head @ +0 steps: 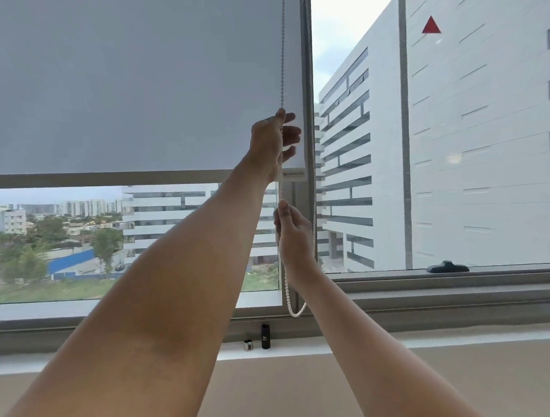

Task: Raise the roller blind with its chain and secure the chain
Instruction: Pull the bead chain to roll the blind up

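Left hand (271, 141) pinches white beaded chain (282, 62) high, other fingers loose. Right hand (293, 236) grips it lower. Pale grey roller blind (131, 88) part-raised.

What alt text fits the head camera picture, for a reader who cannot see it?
The left hand grips the bead chain of a grey roller blind high up, and the right hand grips it lower down. The blind covers the upper part of the window; buildings show below it.

No legible text — the label (294, 174) on the blind's rail (104, 175) is blurred.
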Available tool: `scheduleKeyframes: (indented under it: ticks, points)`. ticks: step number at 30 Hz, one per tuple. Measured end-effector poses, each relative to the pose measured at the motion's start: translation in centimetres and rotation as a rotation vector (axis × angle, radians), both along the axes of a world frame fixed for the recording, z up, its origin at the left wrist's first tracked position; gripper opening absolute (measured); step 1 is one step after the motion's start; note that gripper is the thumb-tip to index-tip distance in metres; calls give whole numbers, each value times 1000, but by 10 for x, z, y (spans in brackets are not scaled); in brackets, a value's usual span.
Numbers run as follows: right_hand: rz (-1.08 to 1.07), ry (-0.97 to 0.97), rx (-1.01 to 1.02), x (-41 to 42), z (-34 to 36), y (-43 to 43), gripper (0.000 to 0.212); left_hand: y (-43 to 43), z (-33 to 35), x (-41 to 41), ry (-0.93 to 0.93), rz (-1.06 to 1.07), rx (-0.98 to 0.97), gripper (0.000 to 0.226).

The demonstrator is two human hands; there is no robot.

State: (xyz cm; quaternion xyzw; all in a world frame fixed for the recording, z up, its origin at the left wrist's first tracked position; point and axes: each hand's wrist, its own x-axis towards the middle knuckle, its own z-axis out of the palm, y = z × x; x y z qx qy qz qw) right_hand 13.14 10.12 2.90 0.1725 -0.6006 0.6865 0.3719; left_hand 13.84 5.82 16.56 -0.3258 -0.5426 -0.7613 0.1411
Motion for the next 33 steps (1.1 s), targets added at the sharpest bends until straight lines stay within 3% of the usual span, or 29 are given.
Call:
scheduleKeyframes:
  ticks: [6,14,17,23,28,33]
  points:
    - [30,-29,54,-1,-21,-1,40,1,-15,-4,12,125,48,36]
    - [243,-190,128,-3,-33,21,46,9,-48,-14,120,71,181,40]
    - [236,-211,122,-2,-11,27,46,12,-55,-13,136,74,181,39]
    - [171,-15,-75,13,64,30,38,20,-76,-12,65,101,166,40]
    - [121,-14,40,26,108,26,31,19,-102,-13,49,52,153,39]
    - [73,-86,30,30,119,19,33,18,-123,-14,64,-1,148,39]
